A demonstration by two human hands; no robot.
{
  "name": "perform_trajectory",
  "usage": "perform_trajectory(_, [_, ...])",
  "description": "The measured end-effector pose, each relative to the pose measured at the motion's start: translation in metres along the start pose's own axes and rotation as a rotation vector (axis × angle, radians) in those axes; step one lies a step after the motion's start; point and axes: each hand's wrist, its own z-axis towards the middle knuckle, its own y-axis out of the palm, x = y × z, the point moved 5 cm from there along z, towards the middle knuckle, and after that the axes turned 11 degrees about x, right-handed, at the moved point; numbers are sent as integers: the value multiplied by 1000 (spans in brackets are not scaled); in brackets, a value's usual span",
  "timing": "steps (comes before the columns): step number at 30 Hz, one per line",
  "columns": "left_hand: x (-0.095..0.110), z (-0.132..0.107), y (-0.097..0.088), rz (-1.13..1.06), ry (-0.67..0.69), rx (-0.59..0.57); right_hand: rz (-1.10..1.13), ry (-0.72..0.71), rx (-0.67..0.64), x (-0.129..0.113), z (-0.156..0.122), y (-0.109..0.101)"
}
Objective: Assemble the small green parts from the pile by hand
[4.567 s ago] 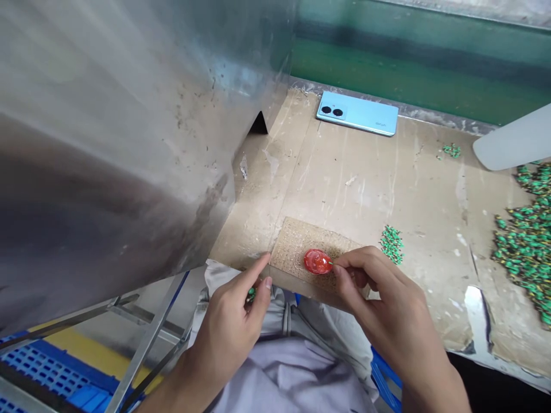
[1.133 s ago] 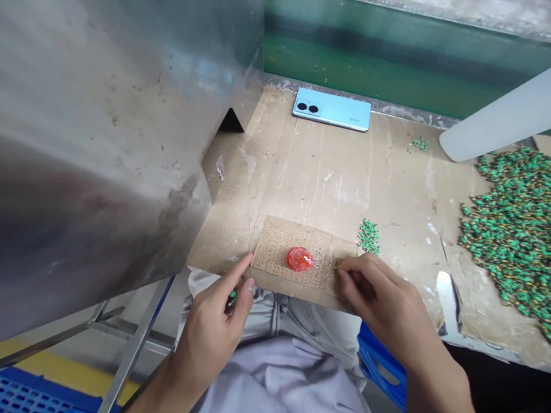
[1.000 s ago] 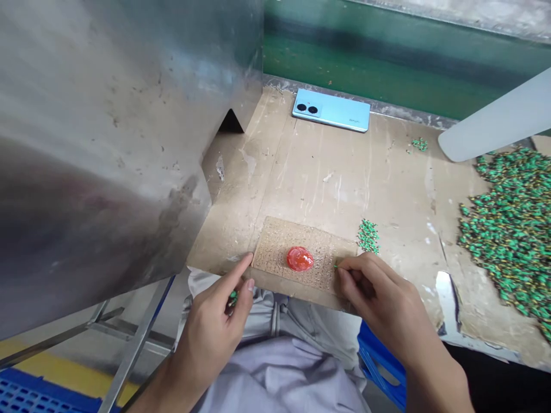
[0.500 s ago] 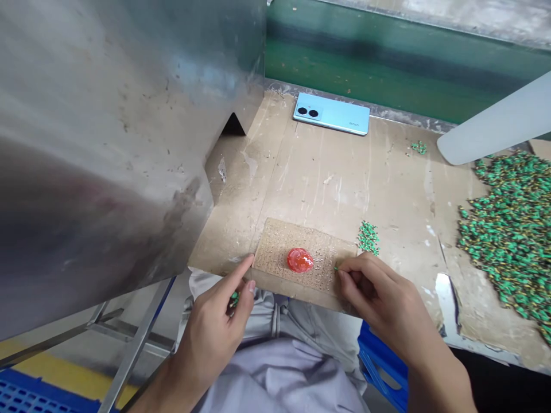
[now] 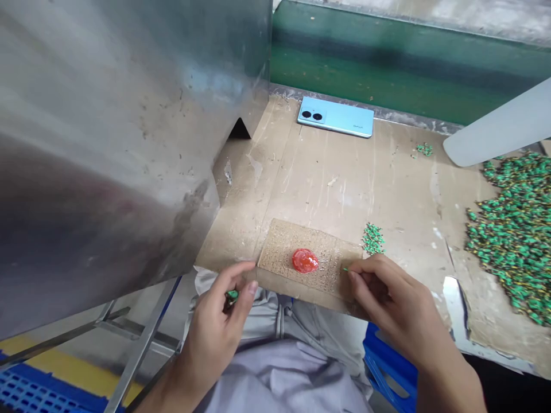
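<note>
A small pitted brown pad (image 5: 318, 258) lies at the near edge of the cardboard-covered bench, with a red glossy blob (image 5: 305, 260) in its middle. My right hand (image 5: 390, 298) is closed in a pinch on a tiny green part (image 5: 345, 268) at the pad's right edge. My left hand (image 5: 217, 321) is curled just left of the pad, over my lap, with small green parts (image 5: 232, 295) cupped in its fingers.
A big steel housing (image 5: 107, 143) fills the left. A light blue phone (image 5: 336, 116) lies face down at the back. A heap of green parts (image 5: 512, 229) spreads at right, a small cluster (image 5: 372, 238) sits near the pad, and a white tube (image 5: 495, 132) crosses upper right.
My right hand has drawn back from the red blob to the pad's right edge, still pinching. My left forefinger has lifted off the pad's corner and curled in. The view has shifted slightly.
</note>
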Motion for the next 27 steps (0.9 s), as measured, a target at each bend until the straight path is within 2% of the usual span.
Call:
perform_trajectory(2, [-1, -2, 0, -210, -186, -75, 47, 29, 36, 0, -4, -4])
perform_trajectory(6, [12, -10, 16, -747, -482, -361, 256, 161, 137, -10, -16, -5])
perform_trajectory(8, [18, -14, 24, -882, -596, -456, 385, 191, 195, -22, -22, -3])
perform_trajectory(10, [21, -17, 30, -946, -637, -500, 469, 209, 231, -34, -28, 2])
perform_trajectory(14, [23, -23, 39, -979, -628, -527, 617, 260, 251, -50, -37, 17])
perform_trajectory(17, [25, -28, 44, -1054, -665, -559, 686, 250, 220, -59, -40, 28])
perform_trajectory(19, [26, -31, 49, -1110, -737, -595, 681, 237, 191, -64, -42, 33])
perform_trajectory(22, [28, -32, 53, -1189, -837, -617, 686, 243, 208, -65, -43, 35])
perform_trajectory(27, [28, -31, 54, -1190, -874, -581, 768, 224, 277, -64, -41, 32])
